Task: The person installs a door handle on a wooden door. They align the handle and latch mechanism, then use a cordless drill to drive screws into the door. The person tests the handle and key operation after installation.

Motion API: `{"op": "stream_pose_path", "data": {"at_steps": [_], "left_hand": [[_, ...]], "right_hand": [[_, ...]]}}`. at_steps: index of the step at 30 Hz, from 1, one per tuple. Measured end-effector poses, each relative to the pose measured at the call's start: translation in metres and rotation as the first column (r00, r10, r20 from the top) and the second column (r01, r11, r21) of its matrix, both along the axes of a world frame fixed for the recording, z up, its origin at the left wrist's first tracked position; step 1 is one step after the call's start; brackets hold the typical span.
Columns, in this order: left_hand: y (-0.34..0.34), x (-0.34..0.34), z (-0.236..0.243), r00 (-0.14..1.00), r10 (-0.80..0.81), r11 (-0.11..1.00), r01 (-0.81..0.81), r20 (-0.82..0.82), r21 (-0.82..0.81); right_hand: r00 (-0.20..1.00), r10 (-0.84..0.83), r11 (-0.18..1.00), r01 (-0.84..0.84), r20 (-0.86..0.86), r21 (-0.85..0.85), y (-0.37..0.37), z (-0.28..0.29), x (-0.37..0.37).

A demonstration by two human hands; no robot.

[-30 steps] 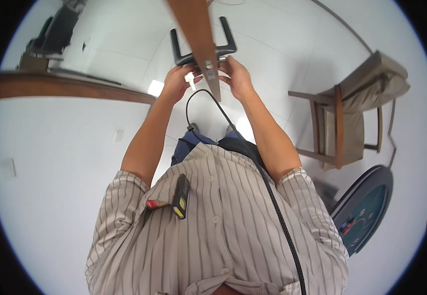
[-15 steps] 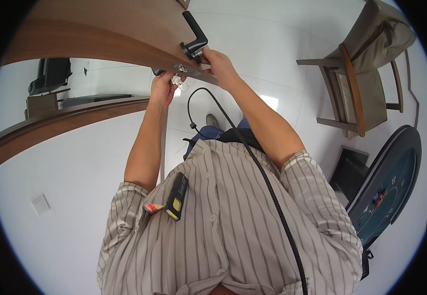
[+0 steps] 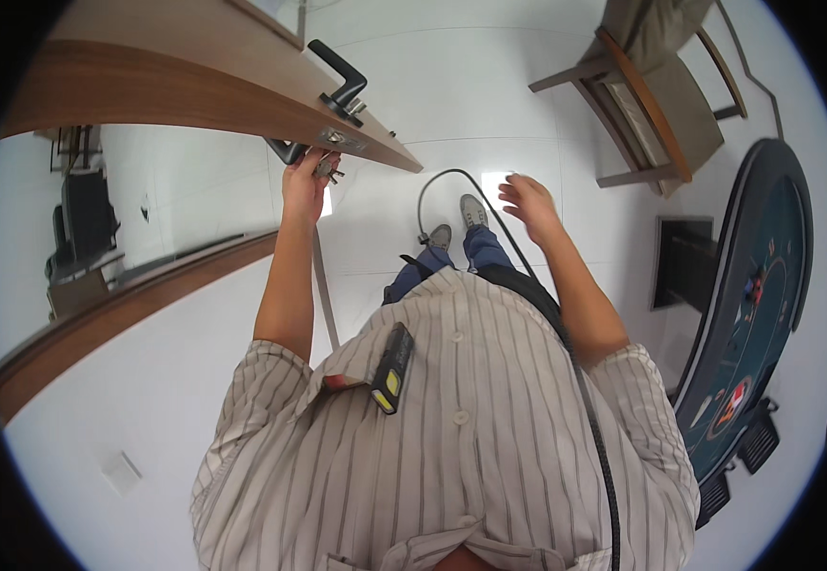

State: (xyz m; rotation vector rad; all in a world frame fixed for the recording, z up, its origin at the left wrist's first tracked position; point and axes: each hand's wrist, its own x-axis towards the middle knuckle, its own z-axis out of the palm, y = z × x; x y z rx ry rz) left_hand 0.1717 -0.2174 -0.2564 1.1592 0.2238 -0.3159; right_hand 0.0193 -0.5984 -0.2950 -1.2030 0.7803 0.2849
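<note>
A brown wooden door (image 3: 185, 84) stands ajar at the upper left, its edge turned toward me. On the near end of that edge is a metal latch plate (image 3: 345, 140). A black lever handle (image 3: 337, 78) with a silver lock cylinder is on the door's right face; a second black handle (image 3: 285, 149) shows partly on the other face. Just below it, my left hand (image 3: 305, 188) is closed on a small bunch of keys (image 3: 331, 171). Whether a key sits in the lock is hidden. My right hand (image 3: 530, 206) is off the door, over the floor, its fingers apart and holding nothing.
A door frame (image 3: 137, 284) and white wall lie to the left. At the right stand a wooden chair (image 3: 656, 124) and an oval green-topped table (image 3: 761, 285). A black cable (image 3: 501, 224) hangs across my front. A small black lamp (image 3: 393, 369) is clipped to my shirt.
My right hand has let go of the lock by the lever and moved right, away from the door. My left hand stays at the far-face handle with the keys.
</note>
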Motion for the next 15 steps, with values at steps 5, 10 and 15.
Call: {"op": "stream_pose_path", "data": {"at_steps": [5, 10, 15], "left_hand": [[0.026, 0.009, -0.035, 0.999, -0.042, 0.959, 0.041, -0.003, 0.281], [0.033, 0.025, -0.053, 0.997, -0.05, 0.957, 0.029, 0.063, 0.29], [0.031, 0.04, -0.051, 0.99, -0.047, 0.964, 0.01, 0.131, 0.265]], "right_hand": [[0.922, -0.354, 0.935, 0.35, -0.156, -0.054, -0.038, -0.025, -0.148], [0.786, -0.585, 0.81, 0.554, -0.199, -0.193, -0.02, -0.027, -0.291], [0.777, -0.572, 0.813, 0.493, -0.262, -0.311, -0.019, -0.024, -0.367]]}}
